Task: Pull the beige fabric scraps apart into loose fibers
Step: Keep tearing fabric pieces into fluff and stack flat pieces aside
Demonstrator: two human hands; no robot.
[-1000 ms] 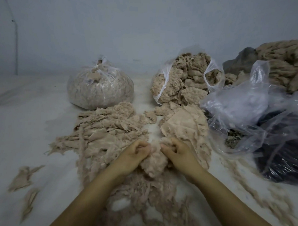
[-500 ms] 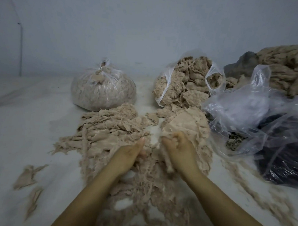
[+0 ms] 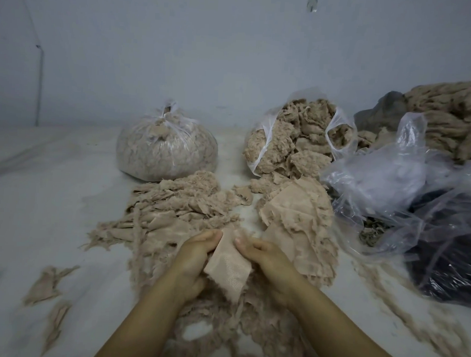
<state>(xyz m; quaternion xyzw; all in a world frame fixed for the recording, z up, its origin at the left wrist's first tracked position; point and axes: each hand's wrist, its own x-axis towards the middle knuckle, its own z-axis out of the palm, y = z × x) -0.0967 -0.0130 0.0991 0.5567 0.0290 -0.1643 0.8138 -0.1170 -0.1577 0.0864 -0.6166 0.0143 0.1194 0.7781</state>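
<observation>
While a beige fabric scrap (image 3: pixel 229 264) is being held up just above the loose fibers (image 3: pixel 222 326) on the pale floor (image 3: pixel 39 196), its left edge is being gripped by the left hand (image 3: pixel 193 257) and its right edge is being pinched by the right hand (image 3: pixel 263 256), fingers curled. Heaps of scraps (image 3: pixel 174 202) are being left on either side. Beyond them, a tied bag (image 3: pixel 167 148) and an open bag (image 3: pixel 298 138) of beige material are being kept near the wall (image 3: pixel 234 57).

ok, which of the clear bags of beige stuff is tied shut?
The rounded bag on the left, knotted at the top. The bag beside it to the right gapes open, beige scraps spilling out of its mouth.
</observation>
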